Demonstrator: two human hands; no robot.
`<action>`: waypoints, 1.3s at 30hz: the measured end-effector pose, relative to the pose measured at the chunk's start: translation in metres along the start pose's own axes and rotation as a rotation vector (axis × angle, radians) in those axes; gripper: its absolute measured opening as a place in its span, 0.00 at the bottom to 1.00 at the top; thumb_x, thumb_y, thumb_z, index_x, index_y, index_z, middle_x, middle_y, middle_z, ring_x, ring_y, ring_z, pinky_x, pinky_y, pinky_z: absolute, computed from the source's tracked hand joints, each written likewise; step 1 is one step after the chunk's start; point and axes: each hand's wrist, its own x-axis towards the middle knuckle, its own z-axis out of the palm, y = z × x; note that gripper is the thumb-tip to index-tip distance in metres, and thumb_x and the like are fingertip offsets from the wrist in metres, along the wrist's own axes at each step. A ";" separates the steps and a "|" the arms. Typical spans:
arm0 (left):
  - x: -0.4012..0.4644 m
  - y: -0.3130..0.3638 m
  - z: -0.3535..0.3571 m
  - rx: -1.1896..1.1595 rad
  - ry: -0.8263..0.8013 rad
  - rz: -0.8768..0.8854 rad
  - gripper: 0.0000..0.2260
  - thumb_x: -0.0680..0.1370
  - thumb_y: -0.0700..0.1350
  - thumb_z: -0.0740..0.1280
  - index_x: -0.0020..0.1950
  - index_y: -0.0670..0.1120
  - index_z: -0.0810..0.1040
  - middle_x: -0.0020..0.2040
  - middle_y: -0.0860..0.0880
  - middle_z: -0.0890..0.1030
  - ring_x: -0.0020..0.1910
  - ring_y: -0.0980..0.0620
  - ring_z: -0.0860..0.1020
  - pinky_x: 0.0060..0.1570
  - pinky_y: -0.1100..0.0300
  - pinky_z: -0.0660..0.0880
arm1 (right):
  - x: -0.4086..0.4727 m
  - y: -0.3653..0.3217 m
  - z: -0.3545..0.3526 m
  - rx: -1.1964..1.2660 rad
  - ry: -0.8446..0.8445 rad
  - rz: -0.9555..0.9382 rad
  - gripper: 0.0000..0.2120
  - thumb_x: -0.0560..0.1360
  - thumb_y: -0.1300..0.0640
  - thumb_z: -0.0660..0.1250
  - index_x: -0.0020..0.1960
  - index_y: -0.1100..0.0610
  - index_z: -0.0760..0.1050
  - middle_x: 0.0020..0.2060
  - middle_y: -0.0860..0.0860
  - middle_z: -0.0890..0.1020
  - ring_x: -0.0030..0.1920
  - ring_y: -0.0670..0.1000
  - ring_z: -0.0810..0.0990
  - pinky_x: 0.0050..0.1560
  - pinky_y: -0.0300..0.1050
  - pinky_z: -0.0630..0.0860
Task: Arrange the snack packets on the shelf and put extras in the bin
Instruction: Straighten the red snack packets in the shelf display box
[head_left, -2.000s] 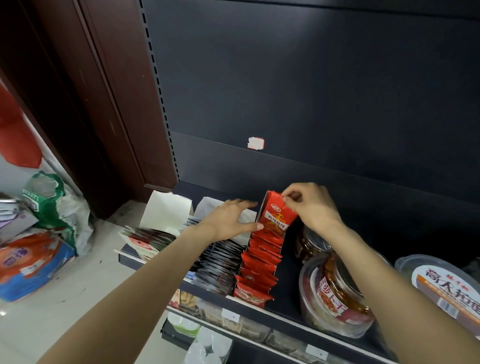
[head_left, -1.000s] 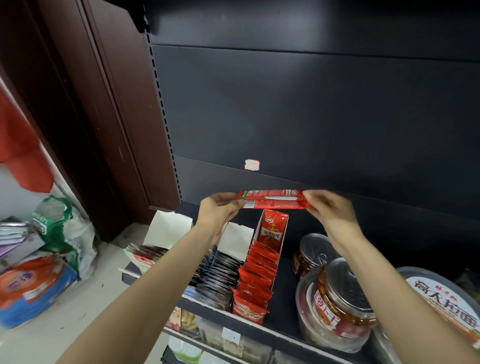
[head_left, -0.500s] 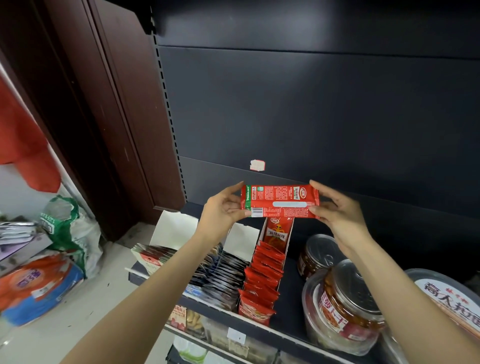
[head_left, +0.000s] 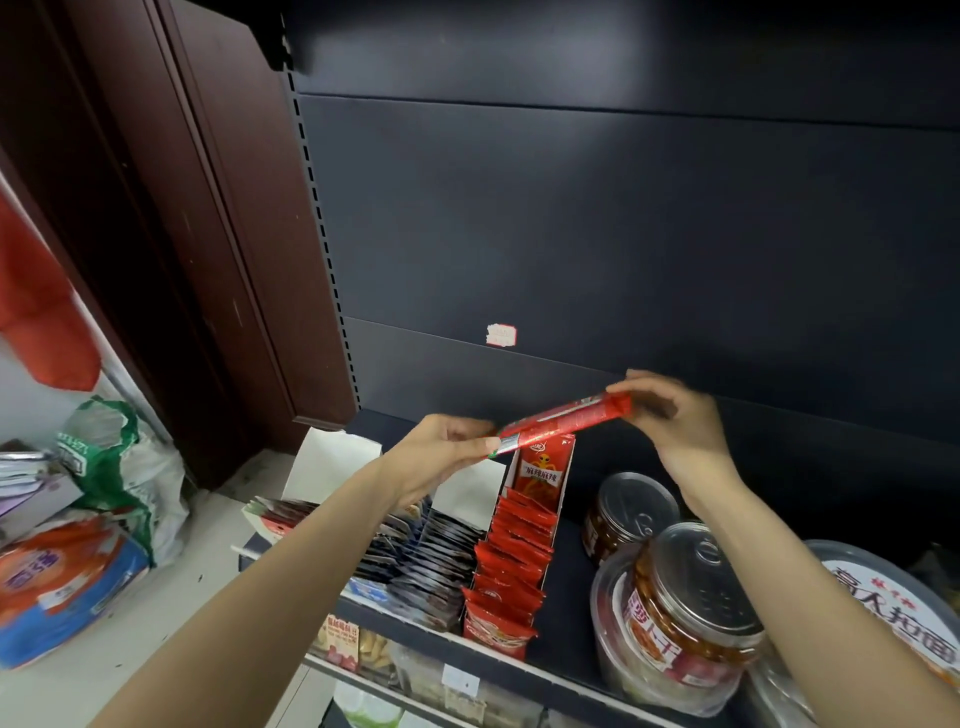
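Dark shelf (head_left: 566, 613) backdrop: red packet (head_left: 563, 422), level and face-on 0.5 s ago, now tilted edge-on, pinched endwise by left hand (head_left: 441, 452) and right hand (head_left: 675, 421); probably being turned over for inspection, not yet placed.

Clear lidded jars (head_left: 680, 613) on the right — bags (head_left: 78, 545) on the floor.

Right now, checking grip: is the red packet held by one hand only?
No: the left hand pinches one end of the red packet and the right hand the other.
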 end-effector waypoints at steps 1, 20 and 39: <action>0.001 -0.001 0.000 -0.013 -0.016 -0.007 0.22 0.75 0.40 0.68 0.67 0.33 0.69 0.61 0.42 0.78 0.56 0.53 0.79 0.55 0.70 0.74 | 0.002 -0.001 -0.001 -0.041 0.021 -0.023 0.10 0.72 0.63 0.69 0.44 0.48 0.79 0.53 0.45 0.78 0.58 0.47 0.75 0.58 0.40 0.70; 0.015 -0.033 0.004 1.056 0.008 0.034 0.39 0.71 0.66 0.65 0.76 0.48 0.60 0.77 0.50 0.58 0.76 0.50 0.55 0.72 0.52 0.55 | 0.020 0.024 0.030 -0.711 -0.195 0.041 0.12 0.78 0.53 0.63 0.59 0.54 0.76 0.56 0.52 0.80 0.58 0.52 0.77 0.54 0.48 0.75; 0.021 -0.033 -0.002 1.089 -0.053 -0.009 0.39 0.70 0.66 0.67 0.75 0.49 0.62 0.75 0.50 0.63 0.74 0.49 0.58 0.72 0.51 0.59 | 0.059 0.074 0.081 -0.920 -0.147 -0.038 0.07 0.76 0.56 0.66 0.53 0.56 0.75 0.53 0.53 0.79 0.51 0.52 0.79 0.43 0.45 0.77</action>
